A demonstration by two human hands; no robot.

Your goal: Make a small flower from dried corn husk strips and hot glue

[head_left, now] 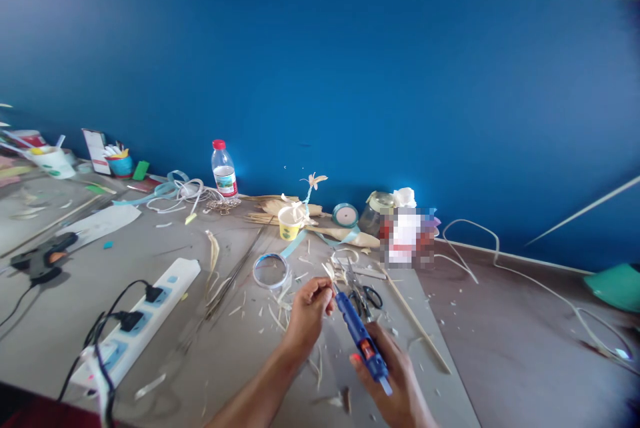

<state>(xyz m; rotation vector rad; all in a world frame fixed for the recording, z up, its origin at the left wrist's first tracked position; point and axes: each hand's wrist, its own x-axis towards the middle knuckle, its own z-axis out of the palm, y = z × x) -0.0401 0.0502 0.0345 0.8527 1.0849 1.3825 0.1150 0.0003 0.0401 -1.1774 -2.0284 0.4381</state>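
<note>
My right hand grips a blue glue gun with an orange trigger, nozzle pointing up and away. My left hand pinches a small pale straw piece right at the nozzle tip. Both hands are over a grey table littered with pale straw scraps. Black-handled scissors lie just beyond the glue gun. A clear tape roll sits left of my left hand.
A white power strip with black plugs lies at the left, a black glue gun beyond it. A water bottle, yellow cup, ribbon roll and jar stand along the blue wall. White cable runs right.
</note>
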